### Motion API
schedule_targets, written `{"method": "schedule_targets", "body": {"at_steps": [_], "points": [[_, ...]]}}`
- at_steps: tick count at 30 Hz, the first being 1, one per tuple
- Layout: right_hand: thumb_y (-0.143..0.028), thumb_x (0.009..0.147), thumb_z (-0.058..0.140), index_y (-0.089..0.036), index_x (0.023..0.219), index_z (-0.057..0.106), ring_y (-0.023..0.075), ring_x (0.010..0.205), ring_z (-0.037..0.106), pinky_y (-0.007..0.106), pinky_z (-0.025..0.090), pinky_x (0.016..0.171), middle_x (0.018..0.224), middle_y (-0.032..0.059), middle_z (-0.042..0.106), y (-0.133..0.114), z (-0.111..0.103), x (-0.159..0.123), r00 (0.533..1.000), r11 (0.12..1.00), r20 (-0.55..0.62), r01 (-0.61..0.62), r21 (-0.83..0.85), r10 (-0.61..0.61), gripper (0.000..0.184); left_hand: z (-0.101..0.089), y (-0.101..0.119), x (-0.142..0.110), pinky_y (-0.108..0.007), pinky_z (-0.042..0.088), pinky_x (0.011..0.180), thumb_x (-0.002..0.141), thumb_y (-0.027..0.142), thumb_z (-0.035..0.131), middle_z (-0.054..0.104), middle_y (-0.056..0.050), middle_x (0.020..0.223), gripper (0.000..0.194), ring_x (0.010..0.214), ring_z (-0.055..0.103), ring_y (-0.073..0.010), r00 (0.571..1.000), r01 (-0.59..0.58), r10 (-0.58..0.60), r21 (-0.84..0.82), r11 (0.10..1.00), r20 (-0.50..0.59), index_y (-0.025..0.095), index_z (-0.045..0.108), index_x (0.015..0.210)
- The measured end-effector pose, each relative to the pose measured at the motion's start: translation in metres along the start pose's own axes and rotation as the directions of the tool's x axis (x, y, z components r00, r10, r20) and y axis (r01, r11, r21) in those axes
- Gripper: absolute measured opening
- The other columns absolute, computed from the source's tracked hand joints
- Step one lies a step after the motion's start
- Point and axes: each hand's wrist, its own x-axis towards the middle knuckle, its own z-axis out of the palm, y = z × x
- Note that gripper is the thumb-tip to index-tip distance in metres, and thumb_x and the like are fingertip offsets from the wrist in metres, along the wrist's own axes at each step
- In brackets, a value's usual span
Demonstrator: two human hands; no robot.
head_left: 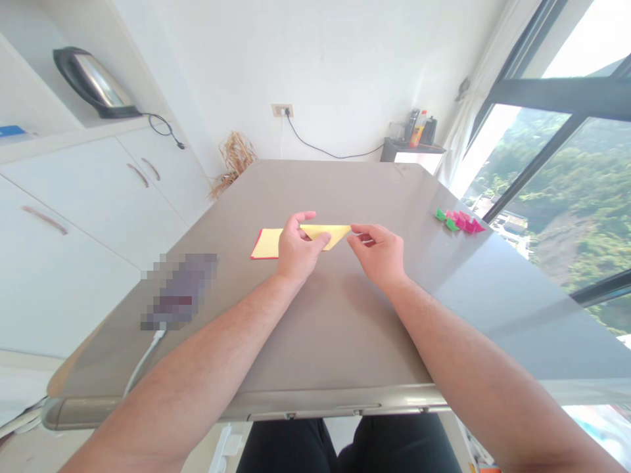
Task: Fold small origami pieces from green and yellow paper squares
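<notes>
My left hand (299, 253) pinches a folded piece of yellow paper (339, 232) above the table, with the thumb lying on its near face and the index finger raised clear of it. The paper tapers to a point on the right. At that point my right hand (379, 251) has a fingertip against the corner, while its thumb stands a little apart below. Behind my left hand lies a pad of yellow paper (267, 243) with a red edge, partly covered by the hand.
Several small pink and green folded shapes (463, 221) sit at the table's right side. A blurred-out dark object (182, 289) with a white cable (142, 362) lies on the left. The grey table (325, 355) adjoins a window on the right and white cabinets (98, 190) stand left.
</notes>
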Motion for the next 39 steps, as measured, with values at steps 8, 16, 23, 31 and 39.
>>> {"method": "schedule_targets", "body": {"at_steps": [8, 16, 23, 31, 39], "points": [[-0.028, 0.081, 0.067, -0.024, 0.098, 0.079, 0.0184, 0.081, 0.072, 0.036, 0.06, 0.083, 0.095, 0.0034, 0.078, -0.0002, 0.0004, -0.0002, 1.0, 1.0, -0.01, 0.01, 0.001, -0.01, 0.021, 0.0002, 0.0014, -0.0004, -0.033, 0.059, 0.066, 0.074, 0.032, 0.075, 0.068, 0.002, 0.072, 0.047, 0.067, 0.069, -0.0181, 1.0, -0.006, 0.006, 0.008, 1.0, 0.015, 0.025, 0.063, 0.118], [-0.027, 0.082, 0.067, -0.023, 0.098, 0.079, 0.0184, 0.079, 0.072, 0.036, 0.06, 0.082, 0.094, 0.0041, 0.078, -0.0023, -0.0007, -0.0013, 1.0, 1.0, -0.007, 0.007, 0.004, -0.007, 0.021, 0.0027, 0.0011, -0.0012, -0.032, 0.059, 0.065, 0.072, 0.03, 0.076, 0.069, 0.001, 0.072, 0.031, 0.067, 0.066, -0.0161, 0.999, -0.019, 0.021, -0.069, 0.997, 0.028, 0.023, 0.071, 0.102], [-0.028, 0.079, 0.068, -0.024, 0.097, 0.078, 0.0183, 0.079, 0.071, 0.037, 0.06, 0.082, 0.092, 0.0036, 0.077, -0.0007, -0.0009, -0.0007, 0.999, 0.995, 0.02, -0.027, 0.098, 0.025, 0.021, 0.0022, 0.0008, -0.0013, -0.032, 0.059, 0.065, 0.073, 0.031, 0.075, 0.069, 0.001, 0.073, 0.03, 0.068, 0.067, -0.0166, 0.998, -0.004, 0.009, -0.07, 0.998, 0.07, 0.024, 0.07, 0.101], [-0.034, 0.072, 0.078, -0.019, 0.09, 0.073, 0.0154, 0.061, 0.066, 0.035, 0.058, 0.067, 0.071, 0.0001, 0.069, 0.0024, -0.0042, 0.0047, 0.961, 0.866, 0.212, -0.256, 0.43, 0.179, 0.024, 0.0013, -0.0027, -0.0031, -0.03, 0.057, 0.062, 0.073, 0.029, 0.077, 0.071, 0.0, 0.076, 0.026, 0.068, 0.068, -0.0162, 0.991, -0.037, 0.051, -0.111, 0.993, 0.122, 0.023, 0.071, 0.097], [-0.035, 0.067, 0.085, -0.02, 0.086, 0.073, 0.0135, 0.062, 0.063, 0.032, 0.056, 0.064, 0.069, -0.001, 0.067, 0.0034, -0.0049, 0.0057, 0.944, 0.764, 0.284, -0.307, 0.567, 0.168, 0.027, 0.0007, -0.002, -0.0048, -0.029, 0.055, 0.063, 0.073, 0.027, 0.078, 0.072, 0.001, 0.075, 0.027, 0.066, 0.067, -0.0158, 0.99, -0.052, 0.071, -0.154, 0.987, 0.118, 0.023, 0.069, 0.098]]}}
